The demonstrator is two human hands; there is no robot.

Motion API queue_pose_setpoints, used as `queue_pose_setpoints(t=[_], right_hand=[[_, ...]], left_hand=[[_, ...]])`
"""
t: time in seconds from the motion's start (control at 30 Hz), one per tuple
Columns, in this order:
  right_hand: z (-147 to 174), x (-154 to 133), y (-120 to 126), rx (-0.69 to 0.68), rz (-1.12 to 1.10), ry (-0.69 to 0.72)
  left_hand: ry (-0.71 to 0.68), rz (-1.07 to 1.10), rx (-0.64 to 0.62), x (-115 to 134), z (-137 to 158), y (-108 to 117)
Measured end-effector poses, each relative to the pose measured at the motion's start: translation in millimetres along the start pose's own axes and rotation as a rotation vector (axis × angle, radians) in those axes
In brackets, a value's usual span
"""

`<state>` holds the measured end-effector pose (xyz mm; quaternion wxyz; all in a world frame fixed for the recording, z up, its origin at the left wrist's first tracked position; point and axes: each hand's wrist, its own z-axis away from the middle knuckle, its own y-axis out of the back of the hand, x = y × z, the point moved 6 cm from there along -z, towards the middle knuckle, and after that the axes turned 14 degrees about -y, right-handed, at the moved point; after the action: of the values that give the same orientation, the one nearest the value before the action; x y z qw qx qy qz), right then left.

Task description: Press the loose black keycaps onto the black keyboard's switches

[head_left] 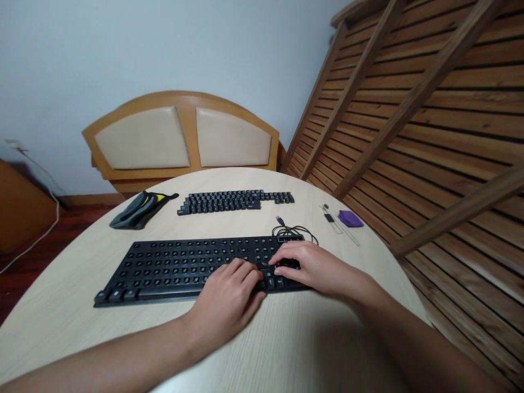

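Observation:
A black keyboard (176, 267) lies near the front of the round table, most of its keycaps off and bare switch positions showing. A few keycaps are still seated along its bottom row. My left hand (229, 289) rests on the keyboard's front, right of the middle, fingers curled over the top and thumb at the front edge. Over the number pad side, my right hand (309, 265) has thumb and index finger brought close together at the keys. Whatever small thing lies between those fingertips is too small to make out. Behind sit removed keycaps (221, 202), lined up in rows.
A coiled USB cable (295, 231) lies behind the keyboard. On the right are a thin wire tool (332, 219) and a purple cloth (350, 218). A grey and yellow pouch (141, 211) lies at left. Wooden slats (442, 136) lean beside the table (262, 349).

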<state>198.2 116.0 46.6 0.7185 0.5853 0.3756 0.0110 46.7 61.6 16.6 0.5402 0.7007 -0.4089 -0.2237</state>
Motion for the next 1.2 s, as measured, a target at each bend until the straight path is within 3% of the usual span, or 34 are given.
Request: queue_pose_setpoints(t=[0.17, 0.5, 0.77, 1.0, 1.2], right_hand=[[-2.5, -0.6, -3.2, 0.034, 0.001, 0.024], [-0.9, -0.6, -9.7, 0.048, -0.004, 0.043], [-0.6, -3.8, -11.2, 0.043, -0.010, 0.039], [2.7, -7.8, -11.7, 0.047, 0.039, 0.025], [2.7, -9.9, -11.7, 0.039, 0.067, -0.016]], left_hand=[[-0.068, 0.032, -0.008, -4.0, 0.3, 3.6], [-0.379, 0.118, -0.152, -20.7, 5.4, 15.3], [-0.501, 0.157, -0.148, -27.5, 6.4, 24.4], [-0.232, 0.015, -0.140, -53.8, 13.5, 22.3], [-0.164, 0.013, -0.225, -58.9, 17.8, 13.6]])
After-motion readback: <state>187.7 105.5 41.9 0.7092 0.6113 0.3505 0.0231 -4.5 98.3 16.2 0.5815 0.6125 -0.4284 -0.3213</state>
